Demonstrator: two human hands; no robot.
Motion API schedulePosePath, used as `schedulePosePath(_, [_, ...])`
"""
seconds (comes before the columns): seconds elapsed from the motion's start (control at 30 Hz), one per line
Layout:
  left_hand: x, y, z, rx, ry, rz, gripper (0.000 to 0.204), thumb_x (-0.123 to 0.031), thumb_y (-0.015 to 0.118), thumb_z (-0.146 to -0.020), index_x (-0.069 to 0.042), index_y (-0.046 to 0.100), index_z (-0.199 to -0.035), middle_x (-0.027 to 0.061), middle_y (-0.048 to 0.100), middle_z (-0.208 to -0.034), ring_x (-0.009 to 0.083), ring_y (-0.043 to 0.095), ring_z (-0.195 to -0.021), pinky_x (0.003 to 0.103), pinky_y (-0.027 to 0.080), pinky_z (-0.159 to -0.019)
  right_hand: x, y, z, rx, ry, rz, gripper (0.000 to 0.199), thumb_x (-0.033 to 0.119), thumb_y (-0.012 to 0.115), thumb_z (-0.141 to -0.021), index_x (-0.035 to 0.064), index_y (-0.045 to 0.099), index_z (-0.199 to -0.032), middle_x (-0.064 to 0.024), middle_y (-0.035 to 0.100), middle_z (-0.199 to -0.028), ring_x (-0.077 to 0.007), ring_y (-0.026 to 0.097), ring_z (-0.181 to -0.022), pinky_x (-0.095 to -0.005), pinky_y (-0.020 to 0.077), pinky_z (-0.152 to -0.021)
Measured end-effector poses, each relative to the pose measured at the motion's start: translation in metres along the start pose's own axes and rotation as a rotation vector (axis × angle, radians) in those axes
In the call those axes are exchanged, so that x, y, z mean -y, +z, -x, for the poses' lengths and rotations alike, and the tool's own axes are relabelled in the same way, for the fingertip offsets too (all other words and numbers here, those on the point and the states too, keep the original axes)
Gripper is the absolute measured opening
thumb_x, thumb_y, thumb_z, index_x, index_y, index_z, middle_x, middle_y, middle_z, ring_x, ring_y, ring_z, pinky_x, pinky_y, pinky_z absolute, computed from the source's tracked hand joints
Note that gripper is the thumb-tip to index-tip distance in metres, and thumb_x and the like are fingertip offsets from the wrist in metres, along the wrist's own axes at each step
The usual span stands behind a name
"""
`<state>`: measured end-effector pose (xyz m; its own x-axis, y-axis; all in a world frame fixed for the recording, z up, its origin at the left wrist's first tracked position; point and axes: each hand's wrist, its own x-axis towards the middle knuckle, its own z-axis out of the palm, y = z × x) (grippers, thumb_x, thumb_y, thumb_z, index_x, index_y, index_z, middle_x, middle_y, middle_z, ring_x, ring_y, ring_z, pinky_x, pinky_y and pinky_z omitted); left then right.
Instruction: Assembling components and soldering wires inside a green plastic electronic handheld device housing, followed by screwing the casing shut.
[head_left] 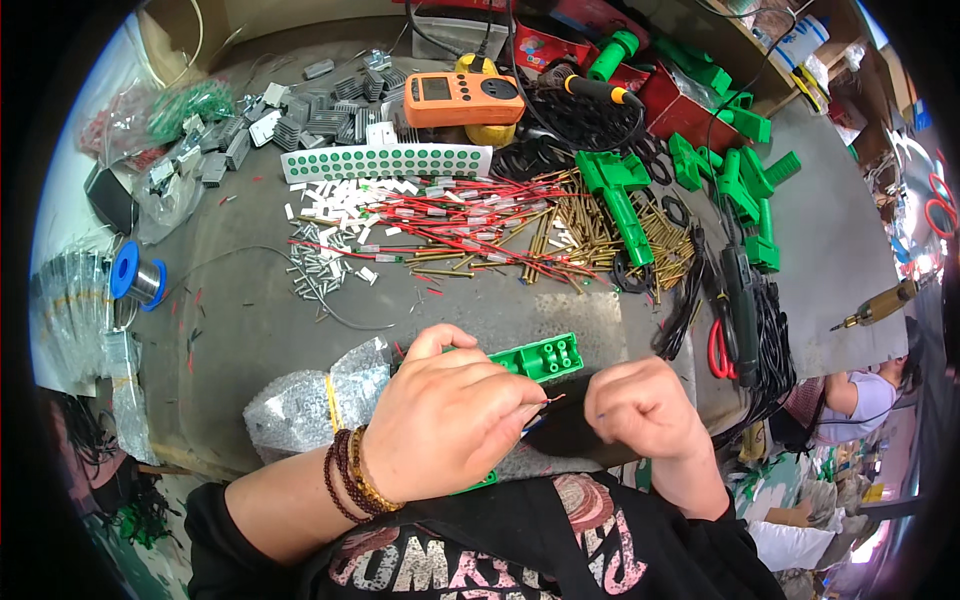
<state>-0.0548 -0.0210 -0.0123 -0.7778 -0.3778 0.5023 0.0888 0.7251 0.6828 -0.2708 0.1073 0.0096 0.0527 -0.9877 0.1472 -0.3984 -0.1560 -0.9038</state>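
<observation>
My left hand (455, 420), with beaded bracelets on its wrist, is closed in a pinch. A thin wire (553, 399) with a bare reddish end sticks out between its thumb and forefinger. Behind those fingers lies a green plastic housing half (550, 357), open side up with round posts inside; my hand covers its left part. To the right my right hand (645, 410) is curled closed, apart from the wire. Its fingertips face inward, and what they hold, if anything, is hidden.
Bubble wrap (300, 410) lies by my left forearm. Farther back are red wires (470, 215), brass screws (545, 240), grey heat sinks (325, 120), an orange meter (463, 98) and more green housings (620, 200). A solder spool (138, 275) stands left; black cables (775, 350) and red-handled scissors (717, 350) lie right.
</observation>
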Motion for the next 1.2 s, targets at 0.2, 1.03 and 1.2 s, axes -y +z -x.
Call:
schedulePosePath(0.2, [0.003,0.002,0.004,0.018,0.014,-0.040,0.013,-0.012,0.073,-0.080,-0.011,0.070,-0.093,0.0017,0.064,-0.076,0.0211,0.063,-0.073,0.042,0.045,-0.089,0.004,0.028,-0.023,-0.093,-0.269,0.465,0.025,0.020,0.074,-0.087,0.0084,0.057,-0.073,-0.0085,0.056,-0.070,-0.0291,0.055,-0.055,-0.0404,0.0440,-0.051])
schedulePosePath(1.03, [0.007,0.001,0.011,-0.047,0.042,0.078,0.018,-0.013,0.076,-0.082,-0.016,0.069,-0.098,-0.0035,0.064,-0.081,0.0163,0.064,-0.080,0.041,0.045,-0.092,-0.033,0.047,-0.212,0.096,-0.364,0.896,0.011,0.009,0.066,-0.089,0.0055,0.067,-0.099,-0.0120,0.066,-0.096,-0.0292,0.070,-0.085,-0.0398,0.0565,-0.072])
schedulePosePath(1.2, [0.008,-0.001,0.009,-0.011,0.056,0.058,0.019,-0.013,0.076,-0.081,-0.016,0.070,-0.099,-0.0041,0.065,-0.081,0.0161,0.064,-0.079,0.040,0.046,-0.091,-0.049,0.040,-0.206,-0.003,0.094,0.052,0.007,0.006,0.066,-0.096,0.0010,0.062,-0.100,-0.0032,0.067,-0.096,-0.0107,0.067,-0.081,-0.0263,0.0538,-0.070])
